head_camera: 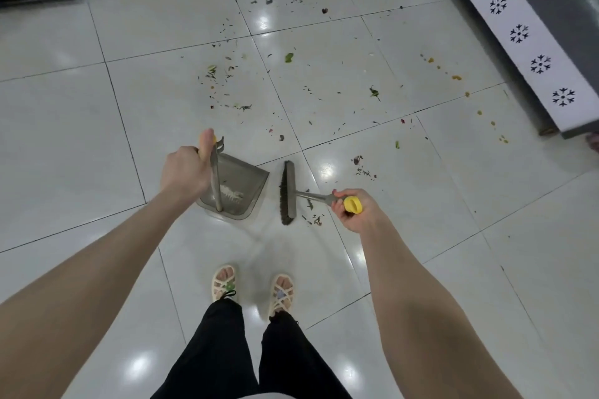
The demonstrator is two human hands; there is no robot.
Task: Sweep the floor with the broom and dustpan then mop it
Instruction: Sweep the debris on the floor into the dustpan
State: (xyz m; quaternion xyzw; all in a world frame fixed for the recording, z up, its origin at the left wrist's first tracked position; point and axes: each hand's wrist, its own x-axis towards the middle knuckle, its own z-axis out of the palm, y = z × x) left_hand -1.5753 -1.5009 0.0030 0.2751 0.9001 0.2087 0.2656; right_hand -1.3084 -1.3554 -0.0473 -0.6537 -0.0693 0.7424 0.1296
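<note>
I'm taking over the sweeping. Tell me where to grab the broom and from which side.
Grip the broom at its handle's top, under the yellow cap, where the right hand holds it. Come from the right: the bristles face left toward the dustpan.

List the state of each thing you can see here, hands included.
left hand: grips the upright handle of the dustpan.
right hand: grips the handle of the broom, near its yellow end.
dustpan: on the floor, whitish scraps inside, mouth toward the broom.
broom: head down on the floor, just apart from the dustpan.
debris: scattered over the floor ahead, unswept.
</note>
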